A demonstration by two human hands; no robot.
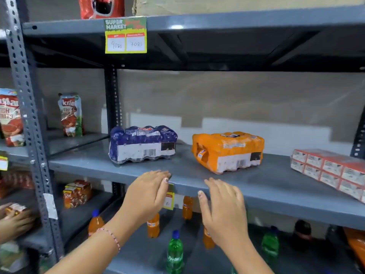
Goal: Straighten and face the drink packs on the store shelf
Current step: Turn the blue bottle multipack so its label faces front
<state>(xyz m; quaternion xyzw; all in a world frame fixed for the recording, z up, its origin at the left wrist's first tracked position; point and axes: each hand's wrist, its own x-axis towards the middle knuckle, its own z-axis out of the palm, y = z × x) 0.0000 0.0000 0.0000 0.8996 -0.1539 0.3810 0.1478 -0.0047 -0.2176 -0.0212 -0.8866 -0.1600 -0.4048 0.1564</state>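
Observation:
On the grey middle shelf [256, 186] lie three shrink-wrapped drink packs. A purple pack [142, 144] sits at the left, its white barcode label facing me. An orange pack [229, 152] lies to its right, turned slightly askew. A red pack of small cartons [331, 171] sits at the far right, angled to the shelf edge. My left hand [148, 194] and my right hand [223, 210] hover in front of the shelf's front edge, fingers apart, holding nothing and apart from the packs.
A price tag [125, 35] hangs from the shelf above. Loose orange bottles [153, 226] and a green bottle [174, 252] stand on the lower shelf. Juice cartons [70, 114] stand on the left rack. Another person's hand [13, 220] holds a carton at the far left.

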